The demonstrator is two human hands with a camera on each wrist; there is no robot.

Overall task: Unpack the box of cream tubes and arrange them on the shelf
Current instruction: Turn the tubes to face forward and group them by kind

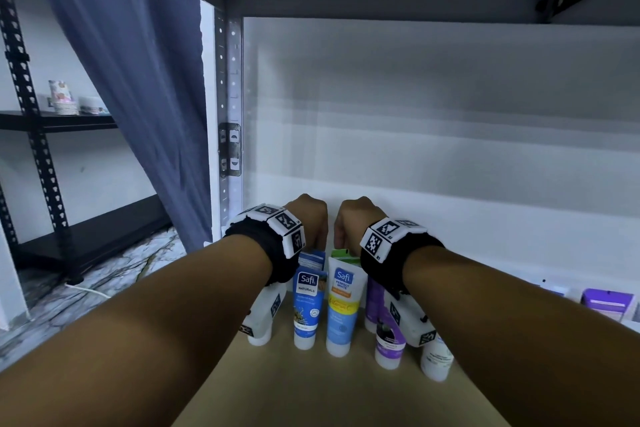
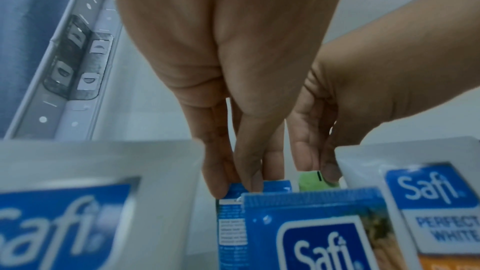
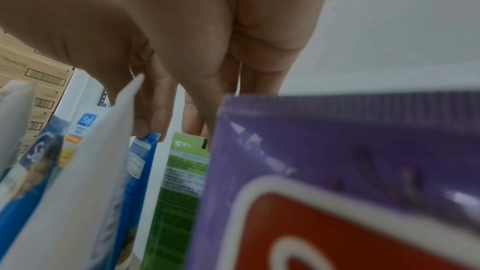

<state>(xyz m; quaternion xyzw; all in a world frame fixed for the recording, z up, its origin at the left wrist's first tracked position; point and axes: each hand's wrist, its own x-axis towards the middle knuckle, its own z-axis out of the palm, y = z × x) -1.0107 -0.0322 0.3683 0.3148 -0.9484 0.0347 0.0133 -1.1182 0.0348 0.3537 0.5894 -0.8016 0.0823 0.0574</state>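
On the brown shelf point(image 1: 311, 392) a front row of tubes stands cap-down, long axes upright, crimped ends up: a white tube point(image 1: 263, 319) at the left, the blue Safi Naturals tube point(image 1: 309, 305), the Perfect White tube point(image 1: 343, 308), a purple tube point(image 1: 389, 340) and a white-capped one point(image 1: 437, 360) at the right. Their printed fronts face the person.

This row stands between the forearms and a second row behind it. There, a blue tube point(image 2: 233, 208) and a green tube point(image 3: 184, 163) stand upright just behind the Naturals and Perfect White tubes, showing their text-covered backs.

The left hand point(image 1: 308, 218) reaches down over the front row, its fingers pointing down; thumb and fingertips point(image 2: 221, 184) pinch the blue tube's top crimp. The right hand point(image 1: 356, 218), just beside it, likewise points down, with its fingertips point(image 2: 330, 171) pinching the green tube's top edge. Both tubes hang below the fingers, tops gripped, bodies hidden behind the front row.

More purple packs point(image 1: 606, 303) sit farther right against the white back wall point(image 1: 433, 149). A grey curtain point(image 1: 121, 80) hangs to the left beyond the shelf post point(image 1: 230, 97).
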